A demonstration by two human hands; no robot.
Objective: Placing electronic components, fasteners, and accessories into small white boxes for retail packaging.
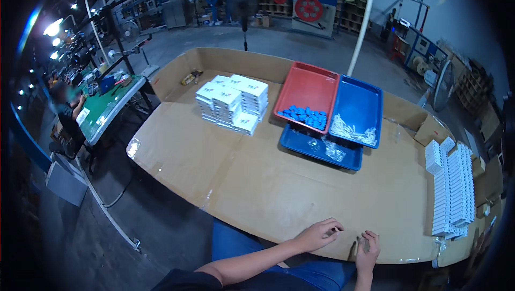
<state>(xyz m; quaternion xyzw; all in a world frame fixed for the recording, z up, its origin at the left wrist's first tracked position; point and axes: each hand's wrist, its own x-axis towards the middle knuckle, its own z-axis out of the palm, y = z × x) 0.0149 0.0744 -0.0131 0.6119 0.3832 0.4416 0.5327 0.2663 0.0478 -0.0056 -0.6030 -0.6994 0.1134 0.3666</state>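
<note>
Near the front edge of the table (257,183), my left hand (321,235) hovers just above the brown cardboard top. Its fingers are loosely bent and I see nothing in them. My right hand (368,249) is close by on the right, palm turned inward, its fingers half curled and apart with no object visible. A small gap separates the two hands. Beyond them lies a lower blue tray (300,146) with clear plastic bits in it. Above it rest a red tray (308,87) of small blue parts (304,116) and a blue tray (360,103) of white pieces (351,131).
Stacked white boxes (232,100) stand at the far left of the table. Long rows of white boxes (451,189) line the right end. A cardboard wall (247,60) borders the back. A person (70,108) sits at a green table (110,109) on the left.
</note>
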